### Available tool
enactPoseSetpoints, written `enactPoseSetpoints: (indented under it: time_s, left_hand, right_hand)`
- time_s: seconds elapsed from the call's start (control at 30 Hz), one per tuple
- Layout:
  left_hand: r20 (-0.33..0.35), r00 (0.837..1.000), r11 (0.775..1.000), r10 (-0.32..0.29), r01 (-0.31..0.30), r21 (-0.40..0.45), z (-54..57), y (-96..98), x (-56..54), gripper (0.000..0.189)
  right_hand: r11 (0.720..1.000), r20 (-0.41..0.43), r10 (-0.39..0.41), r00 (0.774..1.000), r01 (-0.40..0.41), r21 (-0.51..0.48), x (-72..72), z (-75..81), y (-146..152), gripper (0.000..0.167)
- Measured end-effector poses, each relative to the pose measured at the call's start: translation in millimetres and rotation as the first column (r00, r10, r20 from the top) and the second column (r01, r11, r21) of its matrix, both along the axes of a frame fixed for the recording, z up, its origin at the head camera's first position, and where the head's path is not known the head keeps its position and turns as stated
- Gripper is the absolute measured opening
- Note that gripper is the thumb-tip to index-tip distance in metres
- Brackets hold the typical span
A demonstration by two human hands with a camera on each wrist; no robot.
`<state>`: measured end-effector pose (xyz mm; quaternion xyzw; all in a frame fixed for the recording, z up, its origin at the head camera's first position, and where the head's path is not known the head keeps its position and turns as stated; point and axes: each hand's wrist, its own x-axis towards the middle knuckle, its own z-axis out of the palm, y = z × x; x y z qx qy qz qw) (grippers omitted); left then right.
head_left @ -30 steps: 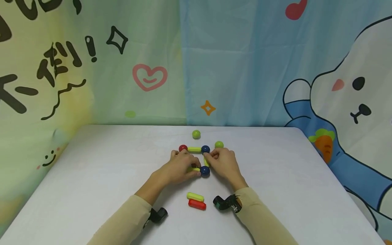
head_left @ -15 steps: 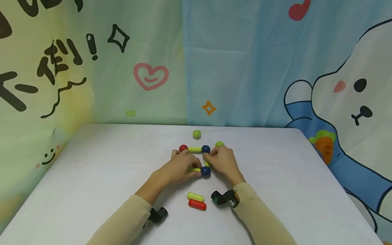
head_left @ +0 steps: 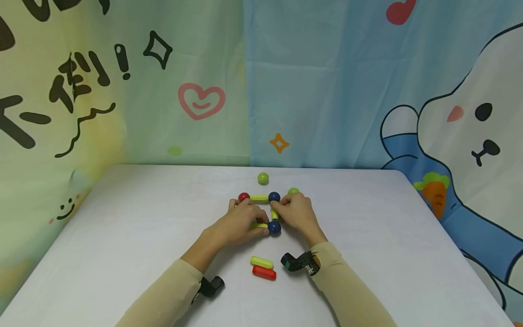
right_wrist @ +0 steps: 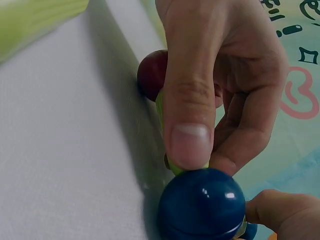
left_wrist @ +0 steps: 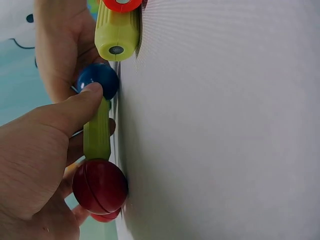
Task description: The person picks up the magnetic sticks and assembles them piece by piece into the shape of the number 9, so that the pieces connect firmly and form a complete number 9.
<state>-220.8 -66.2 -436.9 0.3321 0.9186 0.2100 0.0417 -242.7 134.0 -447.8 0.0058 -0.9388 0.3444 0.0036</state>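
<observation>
My left hand (head_left: 241, 222) grips a yellow-green toy rod (left_wrist: 97, 132) from the near side. That rod runs between a dark red ball (left_wrist: 100, 186) and the near blue ball (head_left: 274, 228), with the thumb tip against the blue one. With thumb and fingers, my right hand (head_left: 300, 215) pinches a second yellow-green rod (head_left: 274, 214), which spans from the near blue ball to the far blue ball (head_left: 274, 197). A third yellow-green rod (head_left: 259, 198) links the far blue ball to a red ball (head_left: 244, 197). My left hand hides the near red ball in the head view.
One green ball (head_left: 263, 178) lies near the table's back edge; another green ball (head_left: 293, 190) sits just beyond my right hand. Between my forearms, a loose yellow-green rod (head_left: 262, 262) and a red rod (head_left: 264, 272) lie side by side on the white table (head_left: 367, 218).
My right hand and wrist have shifted slightly away from me and left, and the rod it pinches now stands straighter between the blue balls. My left hand keeps its place.
</observation>
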Motion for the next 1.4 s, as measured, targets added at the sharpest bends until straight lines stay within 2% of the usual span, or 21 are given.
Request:
enactPoseSetpoints:
  time_s: [0.33, 0.6, 0.83, 0.97, 1.17, 1.4]
  left_hand:
    - [-0.015, 1.000, 1.000, 0.024, -0.024, -0.011, -1.9, 2.0, -5.2, 0.024]
    - [-0.024, 0.999, 0.999, 0.038, -0.039, -0.022, -5.4, 3.6, -7.1, 0.024]
    - [-0.034, 0.996, 0.996, 0.083, -0.082, 0.026, -5.0, -10.7, -8.4, 0.029]
    - [-0.005, 0.996, 0.994, 0.090, -0.089, 0.055, -5.2, -20.1, -8.2, 0.038]
    - [0.072, 0.993, 0.987, 0.094, -0.102, 0.125, -15.2, -34.0, -14.3, 0.054]
    - [0.193, 0.977, 0.963, 0.090, -0.135, 0.235, -21.4, -47.5, -19.5, 0.059]
  right_hand:
    - [1.000, -0.020, 0.012, 1.000, -0.011, 0.027, -3.5, 3.0, -1.9, 0.034]
    - [0.998, -0.003, 0.033, 0.999, -0.033, 0.045, -5.9, 0.0, 1.5, 0.035]
    - [0.997, 0.004, 0.053, 0.999, -0.053, 0.058, -6.2, 0.9, 4.0, 0.036]
    - [0.997, 0.007, 0.058, 0.998, -0.058, 0.049, -4.3, 0.9, 7.5, 0.037]
    - [0.998, 0.008, 0.053, 0.999, -0.054, 0.022, 4.3, 3.8, 10.7, 0.036]
    - [0.998, -0.015, 0.069, 0.997, -0.069, 0.005, 22.2, 9.4, 8.9, 0.036]
